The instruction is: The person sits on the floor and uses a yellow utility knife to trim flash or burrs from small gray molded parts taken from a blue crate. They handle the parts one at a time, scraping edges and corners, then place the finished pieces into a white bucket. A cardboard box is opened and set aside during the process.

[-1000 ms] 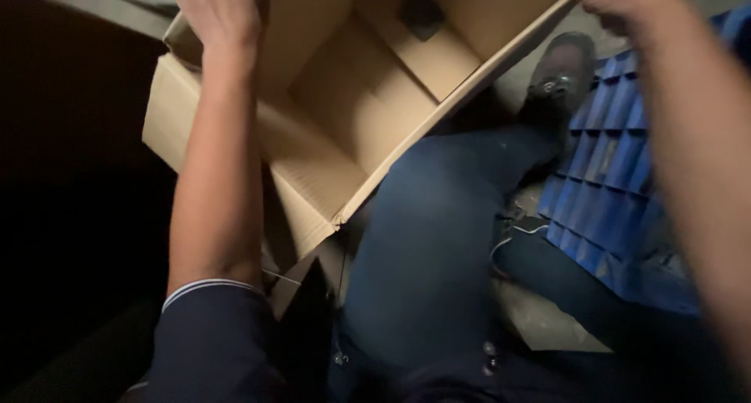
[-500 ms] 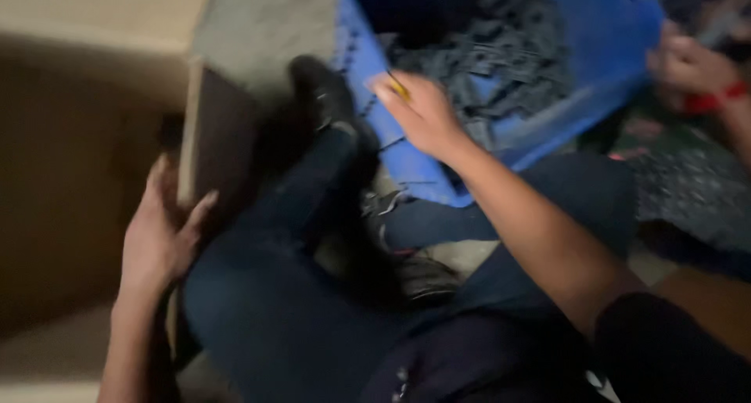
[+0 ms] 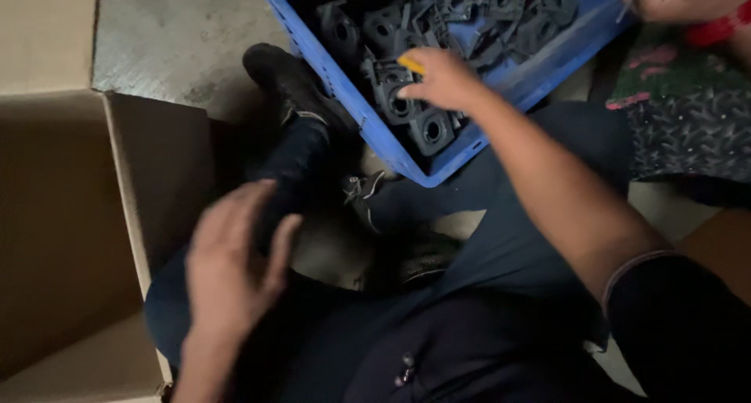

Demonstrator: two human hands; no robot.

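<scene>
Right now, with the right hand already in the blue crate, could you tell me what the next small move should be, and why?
Probably close the right hand on one dark square part: its fingers rest on the pile in the blue crate, while the left hand hangs open and empty beside the open cardboard box.

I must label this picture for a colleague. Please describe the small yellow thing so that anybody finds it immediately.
Find the blue plastic crate of dark grey parts. The right hand reaches into it, and the yellow thing is at its fingertips, the only bright yellow among grey pieces.
</scene>
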